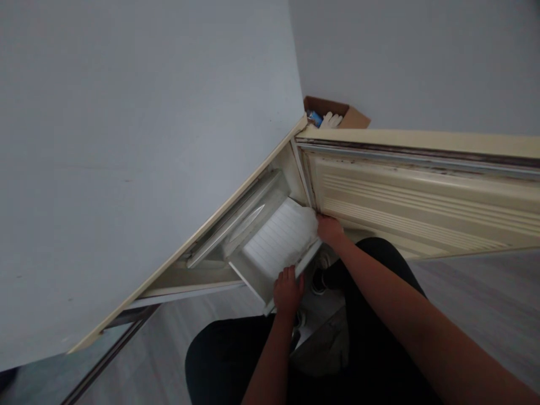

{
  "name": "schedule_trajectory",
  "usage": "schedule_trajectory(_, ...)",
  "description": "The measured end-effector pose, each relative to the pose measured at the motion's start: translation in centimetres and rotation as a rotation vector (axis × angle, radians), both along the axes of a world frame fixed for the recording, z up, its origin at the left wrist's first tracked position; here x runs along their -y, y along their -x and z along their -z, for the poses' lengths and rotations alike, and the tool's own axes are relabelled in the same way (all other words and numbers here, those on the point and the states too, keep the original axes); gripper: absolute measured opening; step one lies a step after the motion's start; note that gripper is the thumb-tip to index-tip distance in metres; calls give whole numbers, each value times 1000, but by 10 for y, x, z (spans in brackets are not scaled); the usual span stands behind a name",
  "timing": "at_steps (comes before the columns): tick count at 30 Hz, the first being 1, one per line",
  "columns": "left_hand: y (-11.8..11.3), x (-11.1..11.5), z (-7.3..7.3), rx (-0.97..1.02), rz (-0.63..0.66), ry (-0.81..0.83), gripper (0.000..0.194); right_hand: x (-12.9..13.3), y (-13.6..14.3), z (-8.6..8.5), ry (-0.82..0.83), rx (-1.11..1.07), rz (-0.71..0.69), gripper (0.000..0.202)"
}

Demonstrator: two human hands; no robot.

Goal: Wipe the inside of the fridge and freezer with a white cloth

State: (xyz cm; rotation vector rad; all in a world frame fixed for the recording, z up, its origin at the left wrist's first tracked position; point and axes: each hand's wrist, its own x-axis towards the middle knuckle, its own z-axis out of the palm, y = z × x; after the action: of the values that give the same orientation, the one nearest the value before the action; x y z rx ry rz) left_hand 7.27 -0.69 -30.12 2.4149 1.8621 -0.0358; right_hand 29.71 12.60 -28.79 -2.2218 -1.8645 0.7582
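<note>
A whitish drawer (270,239) with a ribbed bottom sits tilted, partly out of the opening of a fridge-like cabinet (291,169). My left hand (289,289) is curled over the drawer's front edge, fingers on the inner side and thumb outside. At its right front corner, my right hand (330,229) grips the rim, with its fingertips partly hidden. A pale, uneven patch lies in the drawer beside my right hand; I cannot tell what it is. Behind the drawer, a translucent panel (248,219) with an oval recess shows inside the cabinet.
The cabinet's ridged cream door (392,197) stands open at right, with a dirty seal along its edge. Beyond it, a cardboard box (356,118) holds pale gloves (331,120) and a blue item. My knees flank the drawer above a grey wood-look floor (169,343).
</note>
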Motion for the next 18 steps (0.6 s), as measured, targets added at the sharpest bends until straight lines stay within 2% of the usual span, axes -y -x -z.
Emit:
schedule_trajectory(5,0,0,0,5,-4,3,37,28,-5,3,-198,-76,33,50)
schedule_trajectory(8,-1,-1,-2,7,-12,2,36,45,4,8,-269,-98,43,50)
schedule_trajectory(10,-1,-1,-2,12,-19,9,35,61,20,13,-322,-152,42,53)
schedule_trajectory(13,0,0,-2,39,-15,24,36,92,58,22,-407,-305,33,58)
schedule_trajectory(18,10,0,-2,80,-14,66,23,140,121,38,-481,-481,-30,56)
